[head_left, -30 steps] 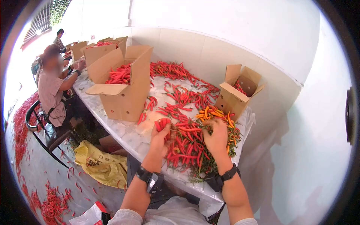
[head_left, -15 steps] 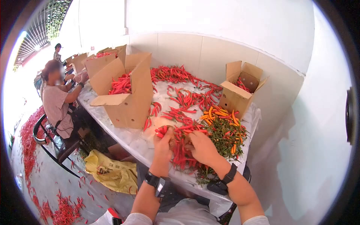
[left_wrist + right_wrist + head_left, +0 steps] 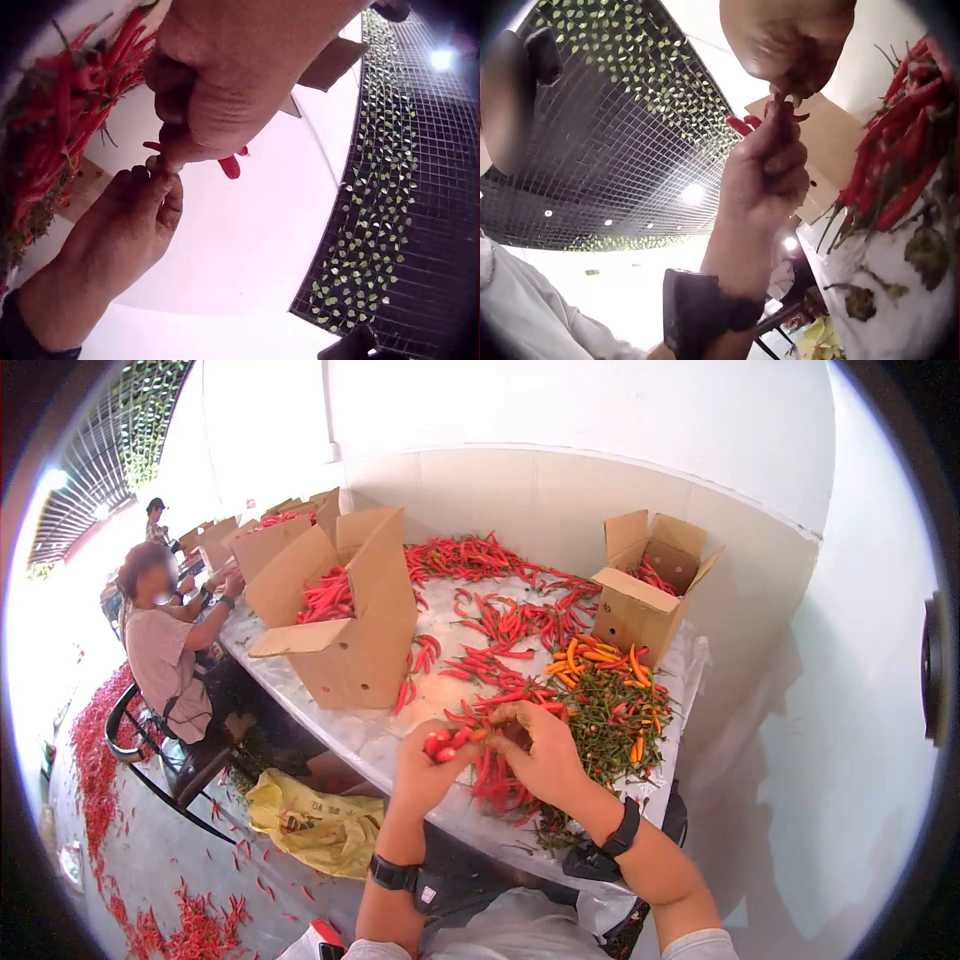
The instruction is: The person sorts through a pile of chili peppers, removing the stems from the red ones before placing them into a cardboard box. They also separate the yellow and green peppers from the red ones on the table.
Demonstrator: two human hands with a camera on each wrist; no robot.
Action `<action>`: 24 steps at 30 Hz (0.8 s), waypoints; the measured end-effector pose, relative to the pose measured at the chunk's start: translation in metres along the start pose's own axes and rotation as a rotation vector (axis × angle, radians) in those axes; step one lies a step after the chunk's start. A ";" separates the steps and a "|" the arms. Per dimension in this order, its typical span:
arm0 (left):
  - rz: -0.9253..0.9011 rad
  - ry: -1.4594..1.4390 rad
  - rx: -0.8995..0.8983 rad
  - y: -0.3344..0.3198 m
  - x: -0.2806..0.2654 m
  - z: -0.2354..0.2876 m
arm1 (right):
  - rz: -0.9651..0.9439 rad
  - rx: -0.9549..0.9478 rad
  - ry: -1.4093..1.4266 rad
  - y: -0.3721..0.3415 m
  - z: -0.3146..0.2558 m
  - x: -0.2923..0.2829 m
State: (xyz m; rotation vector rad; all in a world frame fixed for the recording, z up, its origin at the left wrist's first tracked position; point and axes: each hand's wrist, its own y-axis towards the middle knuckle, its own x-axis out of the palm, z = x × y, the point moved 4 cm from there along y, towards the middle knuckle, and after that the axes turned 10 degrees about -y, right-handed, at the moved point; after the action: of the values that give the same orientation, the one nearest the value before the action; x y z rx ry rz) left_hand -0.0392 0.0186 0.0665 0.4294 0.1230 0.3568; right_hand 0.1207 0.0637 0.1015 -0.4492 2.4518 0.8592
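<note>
My left hand (image 3: 425,775) grips a small bunch of red chili peppers (image 3: 448,743), their rounded ends poking out over the fingers. Against it, my right hand (image 3: 548,755) pinches the end of one chili between thumb and forefinger. Both wrist views have the fingertips of the two hands meeting, with red chilies (image 3: 230,166) sticking out past the left fist; the pinched end itself is mostly hidden. Below the hands lies a heap of loose red chilies (image 3: 495,785). To the right is a pile of green stems (image 3: 605,720) mixed with chilies, orange ones (image 3: 590,660) at its back.
An open cardboard box (image 3: 350,665) of red chilies stands at the left, a smaller box (image 3: 640,610) back right. More chilies (image 3: 470,558) line the wall. A seated person (image 3: 165,660) works farther along the table. A yellow sack (image 3: 315,825) and scattered chilies cover the floor.
My right hand has moved left from the stem pile, across the red heap, to meet the left hand. The left hand keeps its bunch, now turned toward the right hand.
</note>
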 end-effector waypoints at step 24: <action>0.954 -0.029 0.086 -0.019 -0.127 -0.090 | 0.264 0.132 0.253 0.017 0.060 -0.033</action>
State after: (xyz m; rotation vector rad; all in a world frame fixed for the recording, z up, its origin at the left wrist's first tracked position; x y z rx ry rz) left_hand -0.1687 -0.0088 -0.0174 0.5611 -0.1073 1.2857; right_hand 0.1607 0.1198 0.0870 -0.1986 2.8273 0.7751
